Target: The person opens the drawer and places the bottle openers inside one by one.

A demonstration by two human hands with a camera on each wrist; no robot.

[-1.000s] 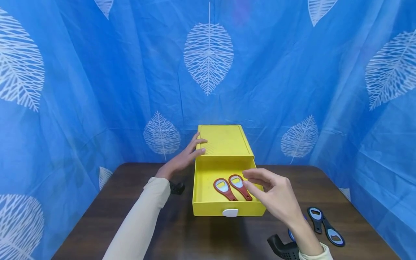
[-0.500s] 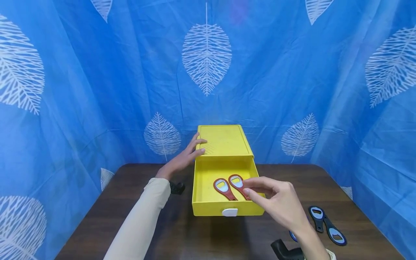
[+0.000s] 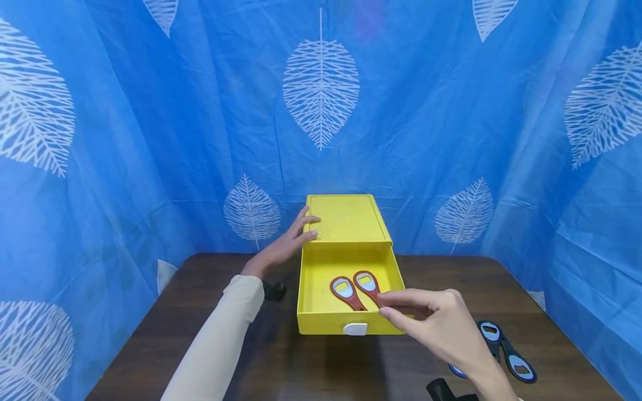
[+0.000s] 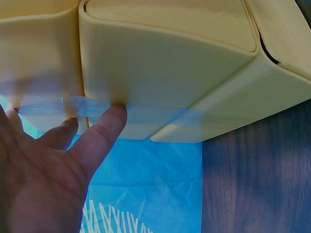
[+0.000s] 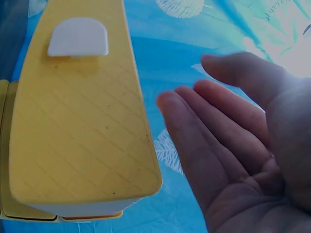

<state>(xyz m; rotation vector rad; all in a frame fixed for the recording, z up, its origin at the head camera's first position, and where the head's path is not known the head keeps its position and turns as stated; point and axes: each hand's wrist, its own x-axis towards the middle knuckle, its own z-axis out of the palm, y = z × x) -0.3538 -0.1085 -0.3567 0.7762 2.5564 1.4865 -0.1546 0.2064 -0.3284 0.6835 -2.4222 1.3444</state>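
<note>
Openers with dark bodies [image 3: 510,351] lie on the brown tabletop [image 3: 165,345], just beside the right wrist. A blue-edged piece [image 3: 457,371] lies partly hidden under that wrist, where a careless sweep of the forearm could knock it. The black wrist device [image 3: 443,390] might catch too, being the lowest part there.

Beyond it, the right hand [image 3: 438,323] is at the drawer's front right corner, fingertips over the handle end of one opener. In the right wrist view thumb and fingers stand apart with nothing between, so it looks released. A stray fingertip could drag that handle and skew it. Pressing on the front of the drawer [image 3: 326,323], above its white tab [image 3: 355,329], might tip the unit, since it juts well out.

Inside lie the right red opener [image 3: 371,289] and left red opener [image 3: 350,297], side by side, handles toward the front; a jolt could slide them together.

Farther back, the left hand [image 3: 283,246] rests loosely extended fingers against the yellow case [image 3: 346,217], gripping nothing; such light contact may not stop it shifting.
</note>
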